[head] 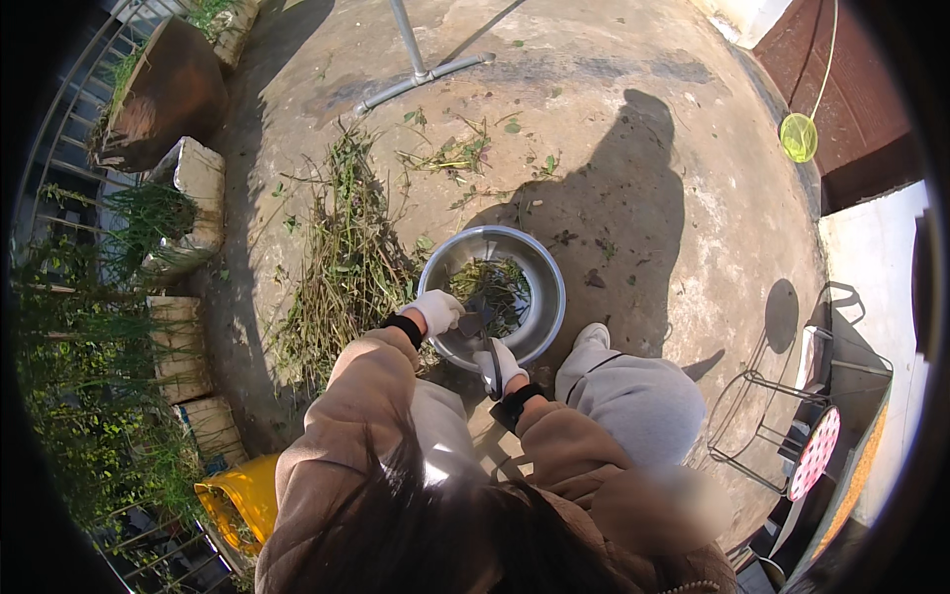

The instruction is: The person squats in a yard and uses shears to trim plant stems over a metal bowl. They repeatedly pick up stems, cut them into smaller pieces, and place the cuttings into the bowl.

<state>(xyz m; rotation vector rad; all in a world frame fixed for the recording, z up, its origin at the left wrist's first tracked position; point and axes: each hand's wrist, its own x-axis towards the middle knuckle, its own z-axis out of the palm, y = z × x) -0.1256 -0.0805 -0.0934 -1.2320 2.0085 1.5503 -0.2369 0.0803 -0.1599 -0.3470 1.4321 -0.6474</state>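
Observation:
A round stainless steel basin (547, 297) stands on the concrete between my feet, with cut green stems (493, 286) inside it. My left hand (439, 310), in a white glove, is closed at the basin's near left rim; what it grips is too small to tell. My right hand (502, 367), also gloved, is shut on the dark handle of a cutting tool (494, 369) at the near rim. The tool's dark upper part reaches over the stems; its exact kind is unclear. Left of the basin lies a heap of long cut plant stems (349, 267).
Loose leaves and sprigs (460, 152) lie beyond the basin, near a grey metal pipe stand (423, 76). White foam planters (202, 193) and a yellow container (252, 497) line the left. A folding stool (815, 453) stands right, below a green net (798, 138).

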